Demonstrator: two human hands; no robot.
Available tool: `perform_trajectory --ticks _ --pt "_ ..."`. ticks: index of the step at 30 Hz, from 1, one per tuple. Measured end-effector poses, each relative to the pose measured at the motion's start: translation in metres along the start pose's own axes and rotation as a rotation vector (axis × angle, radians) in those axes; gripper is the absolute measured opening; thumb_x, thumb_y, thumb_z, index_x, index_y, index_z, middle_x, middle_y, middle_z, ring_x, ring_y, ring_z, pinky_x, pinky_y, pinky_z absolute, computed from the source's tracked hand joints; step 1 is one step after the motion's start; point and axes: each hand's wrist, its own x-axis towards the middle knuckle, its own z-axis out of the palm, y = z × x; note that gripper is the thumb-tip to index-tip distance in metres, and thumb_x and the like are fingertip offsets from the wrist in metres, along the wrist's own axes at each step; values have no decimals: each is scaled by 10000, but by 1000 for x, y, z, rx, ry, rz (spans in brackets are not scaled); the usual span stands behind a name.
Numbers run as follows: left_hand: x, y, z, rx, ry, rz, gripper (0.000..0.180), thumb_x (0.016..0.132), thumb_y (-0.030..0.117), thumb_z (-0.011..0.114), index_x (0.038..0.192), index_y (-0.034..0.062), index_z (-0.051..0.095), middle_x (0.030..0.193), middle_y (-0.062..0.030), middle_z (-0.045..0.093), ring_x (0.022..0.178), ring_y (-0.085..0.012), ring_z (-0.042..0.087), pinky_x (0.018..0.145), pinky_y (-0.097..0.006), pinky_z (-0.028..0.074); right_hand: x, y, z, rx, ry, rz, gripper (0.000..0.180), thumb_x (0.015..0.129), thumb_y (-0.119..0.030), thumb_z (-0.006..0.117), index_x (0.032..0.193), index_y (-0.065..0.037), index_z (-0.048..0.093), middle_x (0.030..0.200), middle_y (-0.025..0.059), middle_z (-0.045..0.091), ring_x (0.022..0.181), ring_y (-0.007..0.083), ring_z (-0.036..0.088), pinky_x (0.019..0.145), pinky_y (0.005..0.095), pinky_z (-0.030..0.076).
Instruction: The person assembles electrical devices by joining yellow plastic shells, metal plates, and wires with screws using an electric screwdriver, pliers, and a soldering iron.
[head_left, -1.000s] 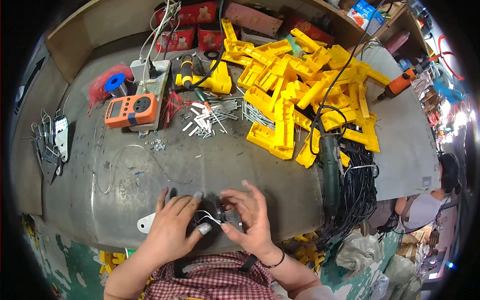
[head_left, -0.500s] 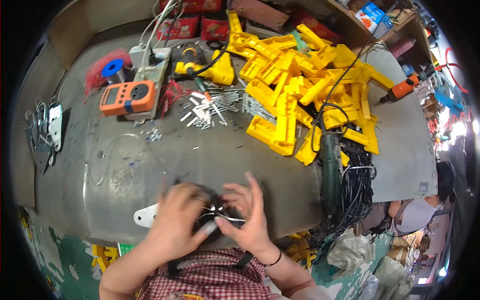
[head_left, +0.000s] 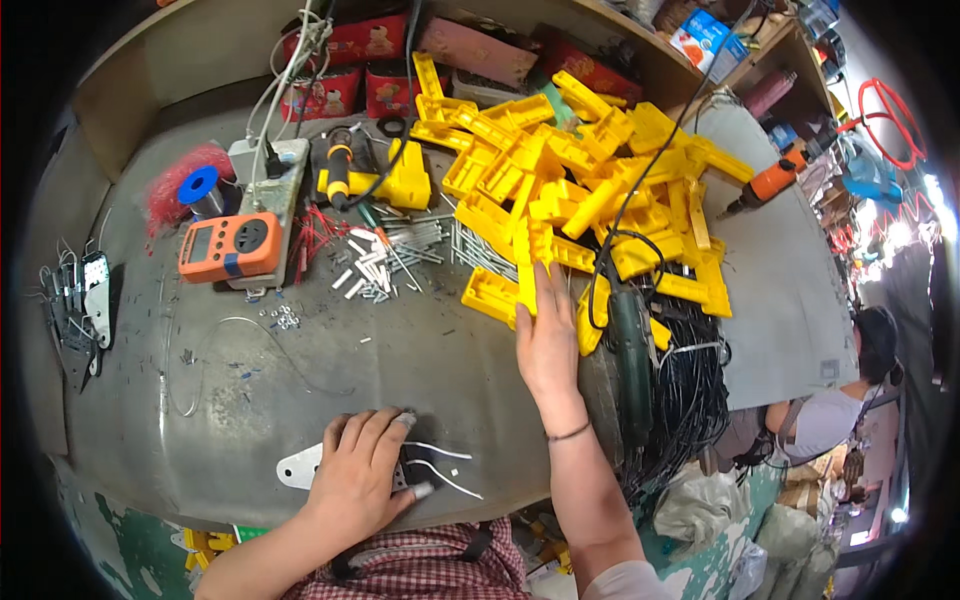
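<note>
My left hand (head_left: 358,468) is closed over a dark part on the near table edge, mostly hidden under the palm. A white metal plate (head_left: 298,467) with holes sticks out at its left, and two white wires (head_left: 440,468) come out at its right. White coverings show on the thumb tip and a fingertip. My right hand (head_left: 548,345) is stretched forward to the near edge of the yellow pile. Its thumb and fingers lie on either side of the end of a long yellow plastic housing (head_left: 533,245), which still rests against other yellow pieces.
A heap of yellow housings (head_left: 620,190) fills the far right. Beside it lie a green power tool (head_left: 630,365) and bundled black cables (head_left: 685,400). An orange meter (head_left: 230,247), metal rods (head_left: 415,240) and a soldering iron (head_left: 338,165) lie farther back. Another person (head_left: 825,425) sits at right.
My right hand has left the wires near my left hand and moved forward to the yellow housings. My left hand has settled on the dark part. The view has shifted.
</note>
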Motion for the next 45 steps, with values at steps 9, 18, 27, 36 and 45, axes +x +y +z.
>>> perform_trajectory --ticks 9,18,27,36,45 --pt "-15 -66 -41 229 321 110 721 546 69 696 1212 50 420 1158 -189 504 1046 -342 517 923 -450 399 -14 -83 -25 1022 -897 -53 349 817 -158 628 1149 -62 574 1197 106 569 1128 267 522 968 352 396" --pt "-50 -72 -39 -1199 964 -528 531 797 205 689 1218 30 417 1145 -91 515 1033 -215 534 874 -348 440 88 -59 86 -137 -372 -413 60 742 -26 511 790 -10 543 865 162 574 810 331 599 690 407 493" --pt "-34 -65 -34 -1589 801 -602 573 802 180 647 1282 61 359 1200 -105 507 1027 -263 569 790 -373 512 75 -68 52 15 -187 -495 259 714 -13 577 969 -36 540 892 142 576 831 322 590 670 396 494" --pt "-34 -48 -46 -1528 541 -535 517 807 8 607 1257 0 352 1133 -96 547 1031 -179 557 903 -326 444 4 -151 -18 273 -385 -908 198 710 -83 555 888 3 568 879 89 528 830 236 545 687 324 482" --pt "-40 -37 -59 -1295 345 -402 513 793 1 609 1240 -8 357 1139 -92 530 1054 -175 539 913 -321 426 -5 -151 -44 293 -412 -1046 305 682 -84 577 968 20 561 882 112 543 801 241 547 664 323 495"
